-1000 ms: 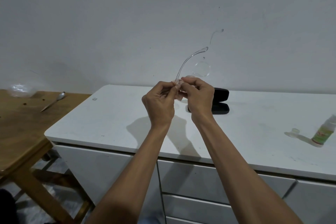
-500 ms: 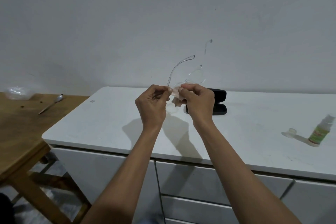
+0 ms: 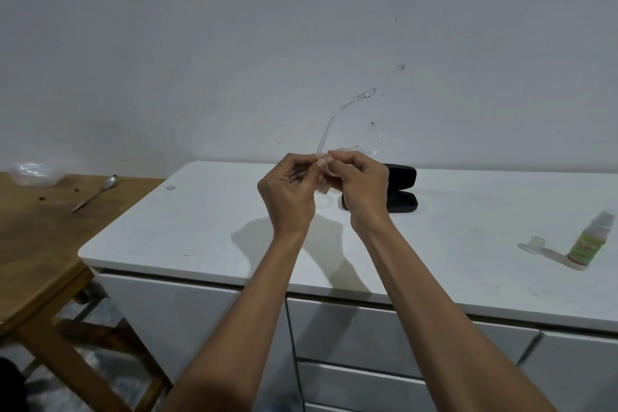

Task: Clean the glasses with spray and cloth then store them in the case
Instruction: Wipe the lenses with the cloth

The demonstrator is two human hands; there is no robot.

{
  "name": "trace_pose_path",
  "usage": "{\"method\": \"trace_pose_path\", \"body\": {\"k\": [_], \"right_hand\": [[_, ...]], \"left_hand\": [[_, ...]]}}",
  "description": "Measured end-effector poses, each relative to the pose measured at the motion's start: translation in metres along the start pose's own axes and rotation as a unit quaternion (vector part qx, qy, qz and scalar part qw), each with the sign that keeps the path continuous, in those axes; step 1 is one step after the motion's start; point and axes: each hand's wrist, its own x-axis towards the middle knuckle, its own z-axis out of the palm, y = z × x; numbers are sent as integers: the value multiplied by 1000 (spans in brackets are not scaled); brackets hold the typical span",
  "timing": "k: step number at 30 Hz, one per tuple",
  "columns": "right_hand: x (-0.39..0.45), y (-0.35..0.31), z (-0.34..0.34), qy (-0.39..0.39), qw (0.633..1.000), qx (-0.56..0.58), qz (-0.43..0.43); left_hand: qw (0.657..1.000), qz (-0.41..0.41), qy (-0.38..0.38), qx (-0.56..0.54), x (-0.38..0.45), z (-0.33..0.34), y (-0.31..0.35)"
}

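Both hands hold clear-framed glasses [image 3: 337, 117] up above the white cabinet top [image 3: 207, 221]. One transparent temple arm curves up and to the right against the wall. My left hand [image 3: 289, 192] and my right hand [image 3: 361, 184] pinch the frame and a small pale cloth [image 3: 323, 170] between their fingertips; most of the cloth and the lenses are hidden. The black glasses case [image 3: 403, 191] lies open on the cabinet just behind my right hand. A small spray bottle [image 3: 590, 241] with a green label stands at the far right, its clear cap [image 3: 536, 241] beside it.
A wooden table [image 3: 43, 237] adjoins the cabinet on the left, with a spoon [image 3: 95, 192] and a crumpled clear plastic bag [image 3: 33, 172] on it. The grey wall stands close behind. Drawer fronts run below the cabinet top.
The glasses and both hands dipped lower half a second ago and have risen slightly again; the temple arm has swung to point further right. The fingers keep working at the frame.
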Motion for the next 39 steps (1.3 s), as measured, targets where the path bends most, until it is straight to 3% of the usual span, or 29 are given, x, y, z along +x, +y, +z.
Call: {"method": "trace_pose_path", "body": {"k": [4, 7, 13, 17, 22, 25, 31, 35, 39], "right_hand": [[-6, -7, -7, -96, 995, 12, 29], [-6, -10, -9, -104, 993, -13, 45], [-7, 2, -5, -16, 997, -64, -30], [-9, 13, 0, 96, 981, -134, -103], [-6, 13, 6, 105, 966, -177, -154], [0, 13, 6, 85, 976, -146, -137], [-1, 0, 0, -11, 1000, 17, -4], [-5, -8, -9, -110, 994, 13, 11], [-4, -6, -12, -104, 995, -9, 10]], "left_hand": [[999, -35, -7, -4, 12, -8, -3], [998, -53, -26, -8, 19, -15, -6], [999, -35, 10, 11, 11, -12, -14], [999, 5, 27, 34, -1, -2, -12], [997, 36, 45, 45, -7, 6, -4], [997, 43, 48, 37, -9, 11, 0], [999, 25, 45, 17, -5, 8, -2], [1000, -11, 28, 4, 8, -2, -7], [1000, -23, 9, 2, 11, -8, -13]]}}
